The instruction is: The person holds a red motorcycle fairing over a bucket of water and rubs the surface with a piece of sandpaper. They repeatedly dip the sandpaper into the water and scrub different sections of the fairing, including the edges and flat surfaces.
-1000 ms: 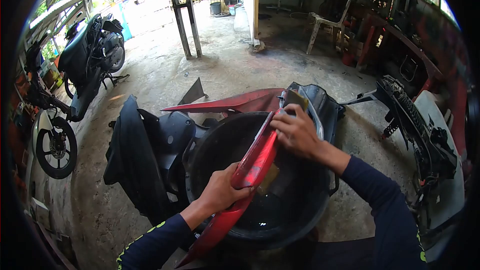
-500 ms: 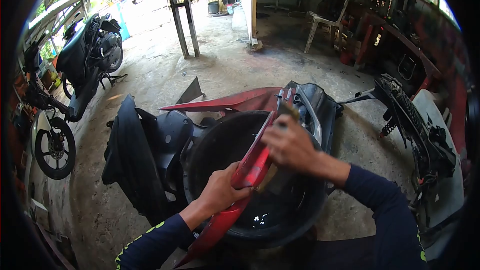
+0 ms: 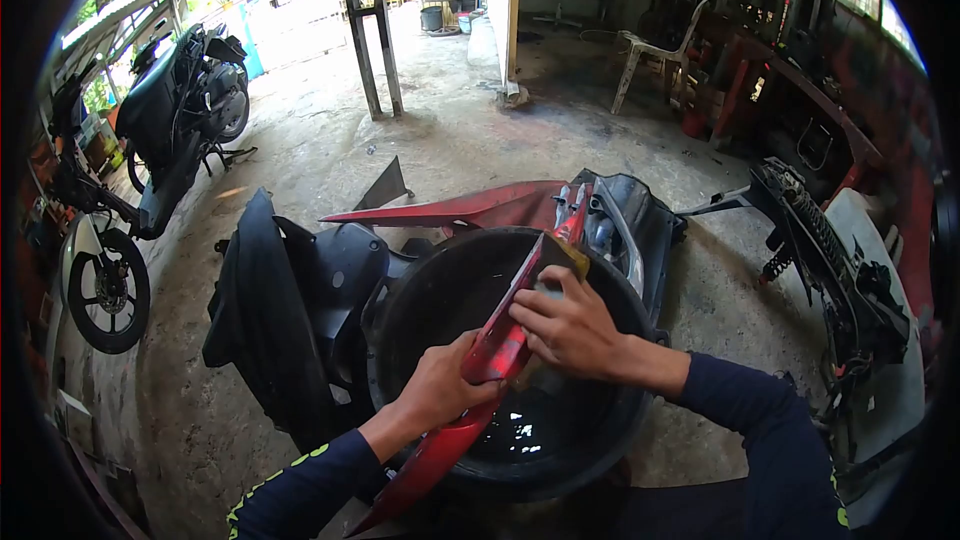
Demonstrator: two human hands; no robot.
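Observation:
A long red motorcycle fairing panel [image 3: 432,460] slants across a round black tub [image 3: 400,285] with water in its bottom. My left hand [image 3: 440,380] is closed around the panel's middle, thumb on the near face. My right hand [image 3: 570,325] presses against the panel's right side near its upper end, fingers bent over a piece of sandpaper [image 3: 575,258], dark on one face and yellow-brown on the other. Pale scuffed patches show on the red surface close to my fingers. Part of the sandpaper is hidden by my right hand.
Black plastic fairings [image 3: 262,325] lie left of the tub. Another red panel [image 3: 470,205] and a grey-black part [image 3: 640,210] lie behind it. A motorcycle [image 3: 165,130] stands at left, a frame with a spring shock [image 3: 800,210] at right, a plastic chair [image 3: 665,45] farther back.
My right hand has moved slightly down and toward me along the panel with the sandpaper, and is no longer blurred. My left hand keeps its hold on the panel.

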